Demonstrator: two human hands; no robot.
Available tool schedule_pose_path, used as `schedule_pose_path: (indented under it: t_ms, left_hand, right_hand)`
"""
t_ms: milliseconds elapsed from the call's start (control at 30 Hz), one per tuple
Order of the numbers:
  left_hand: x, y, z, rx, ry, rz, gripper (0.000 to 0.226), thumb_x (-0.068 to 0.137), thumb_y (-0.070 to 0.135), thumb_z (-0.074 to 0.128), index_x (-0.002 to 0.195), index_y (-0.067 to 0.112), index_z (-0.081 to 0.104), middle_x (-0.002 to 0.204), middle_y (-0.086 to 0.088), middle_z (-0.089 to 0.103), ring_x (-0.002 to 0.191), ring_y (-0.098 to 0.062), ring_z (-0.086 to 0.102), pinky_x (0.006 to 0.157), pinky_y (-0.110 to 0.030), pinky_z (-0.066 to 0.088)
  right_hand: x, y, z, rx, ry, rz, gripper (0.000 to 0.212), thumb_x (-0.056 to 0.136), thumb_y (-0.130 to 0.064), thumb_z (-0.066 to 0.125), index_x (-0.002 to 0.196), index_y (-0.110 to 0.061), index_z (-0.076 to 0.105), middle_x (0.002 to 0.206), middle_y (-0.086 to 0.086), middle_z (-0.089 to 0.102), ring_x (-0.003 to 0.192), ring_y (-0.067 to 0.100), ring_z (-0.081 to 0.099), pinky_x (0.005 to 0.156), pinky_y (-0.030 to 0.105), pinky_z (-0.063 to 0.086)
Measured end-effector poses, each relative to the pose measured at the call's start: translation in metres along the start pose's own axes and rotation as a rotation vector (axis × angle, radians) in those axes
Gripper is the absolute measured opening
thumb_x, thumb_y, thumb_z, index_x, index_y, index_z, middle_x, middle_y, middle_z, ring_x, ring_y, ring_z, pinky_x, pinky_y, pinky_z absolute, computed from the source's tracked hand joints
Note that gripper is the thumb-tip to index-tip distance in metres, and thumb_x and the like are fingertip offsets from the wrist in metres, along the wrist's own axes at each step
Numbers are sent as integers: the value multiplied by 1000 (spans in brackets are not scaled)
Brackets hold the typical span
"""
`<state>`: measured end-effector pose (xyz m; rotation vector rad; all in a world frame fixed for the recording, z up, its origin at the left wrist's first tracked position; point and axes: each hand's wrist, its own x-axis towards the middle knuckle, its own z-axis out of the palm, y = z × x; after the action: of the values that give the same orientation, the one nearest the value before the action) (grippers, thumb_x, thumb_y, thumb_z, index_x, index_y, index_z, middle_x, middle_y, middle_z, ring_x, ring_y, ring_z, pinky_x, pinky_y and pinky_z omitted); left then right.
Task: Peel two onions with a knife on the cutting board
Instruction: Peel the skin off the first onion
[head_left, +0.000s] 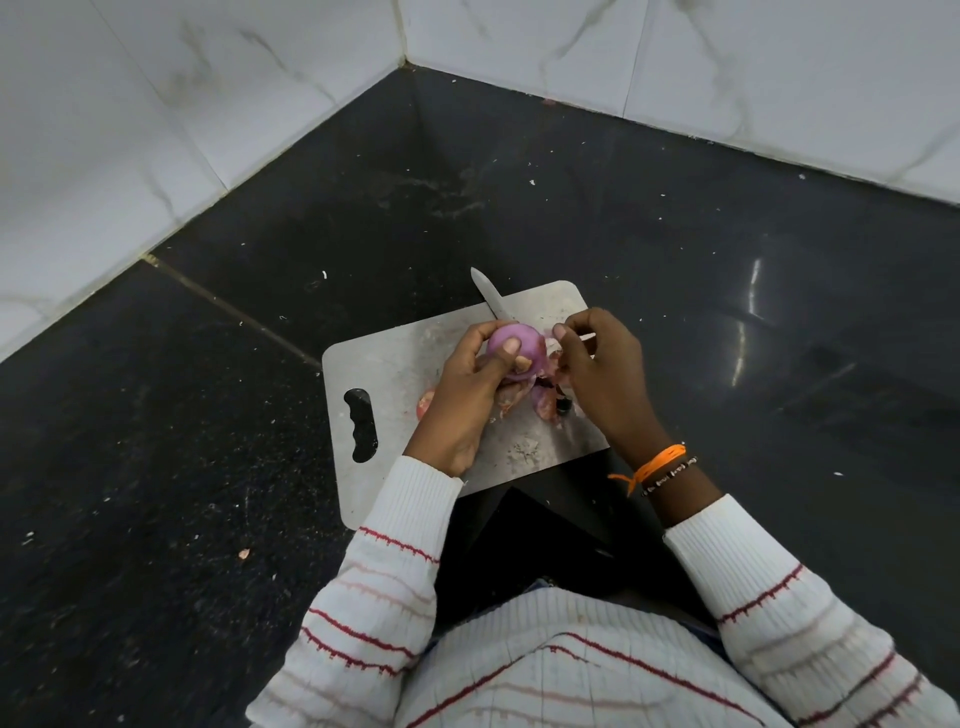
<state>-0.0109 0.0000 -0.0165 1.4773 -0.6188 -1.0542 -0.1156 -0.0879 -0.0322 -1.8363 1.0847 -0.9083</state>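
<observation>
My left hand (467, 395) grips a purple, partly peeled onion (511, 343) just above the steel cutting board (395, 364). My right hand (602, 374) is beside the onion, its thumb and fingertips pinched on a strip of onion skin (550, 345) that is still attached. The knife (491, 296) lies pointing to the far left, its blade running behind the onion; a black end, apparently its handle (563, 405), shows under my right palm. Loose skins (543, 405) lie on the board below the onion. A pinkish onion piece (425, 404) peeks out left of my left hand.
The board has a handle slot (361, 426) at its left end and lies on a black stone counter (208, 415) speckled with crumbs. White tiled walls (156, 104) meet in a corner at the back. My striped white sleeves fill the foreground.
</observation>
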Motion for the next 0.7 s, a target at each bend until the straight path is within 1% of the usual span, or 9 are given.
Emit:
schedule_pose_path:
  t_ms: [33,100,167,233,300,333,400,467,700]
  left_hand:
    - [0,1,-1,-16,0,-5,23,96,27,51,118,22,56,125,-8,57,114,-22,59,95,-35,52]
    - [0,2,-3,-44,1,-14,22,96,26,51,117,23,56,126,-8,57,115,-22,59,96,-35,51]
    - [0,3,-4,-55,3,-17,24,96,25,51,119,20,56,126,-8,57,115,-22,59,95,-35,52]
    - [-1,3,-1,-81,6,-23,26,96,22,51,121,16,55,125,-9,57,110,-21,62,90,-31,55]
    - [-2,3,1,-98,11,-28,28,96,20,51,122,13,54,124,-10,58,108,-20,63,88,-30,55]
    - [-3,3,2,-87,17,-26,29,96,21,52,123,12,54,124,-10,59,109,-21,63,90,-32,55]
    - [-4,3,2,-49,29,-21,30,95,24,52,124,14,54,124,-9,59,111,-20,62,95,-36,52]
    - [-5,3,3,-33,36,-25,31,95,25,53,124,15,54,124,-8,60,112,-20,61,96,-37,52]
    - [-6,1,5,-15,41,-24,33,94,25,53,125,14,55,125,-9,60,112,-23,62,96,-39,52]
  right_hand:
    - [1,3,-2,-25,8,8,11,90,-11,58,79,-13,55,83,0,56,74,13,51,64,18,38]
    - [1,8,-5,-57,-6,23,11,86,-8,62,78,-12,57,83,1,57,69,7,51,60,7,38]
    - [-1,8,-6,-38,-25,24,10,84,0,61,81,-10,63,85,-1,61,71,3,54,63,3,42]
    - [-3,3,-6,-5,-25,-8,17,86,4,56,89,-7,69,88,-4,63,77,3,59,71,6,47]
    - [-5,-5,-5,43,-19,-37,18,88,-1,55,93,-7,71,86,-6,65,80,5,62,76,12,50]
    - [-7,-8,-5,65,-14,-44,15,88,-5,57,93,-8,71,84,-8,65,79,4,63,75,13,50]
    - [-9,-13,-5,99,-2,-53,10,85,-11,63,91,-10,71,79,-11,65,74,-2,63,72,10,49]
    - [-10,-14,-5,107,5,-50,9,82,-13,67,89,-11,72,77,-11,65,72,-6,63,69,8,49]
    - [-11,-15,-8,101,-23,-28,11,78,-14,69,88,-12,72,75,-9,67,69,-2,65,67,11,52]
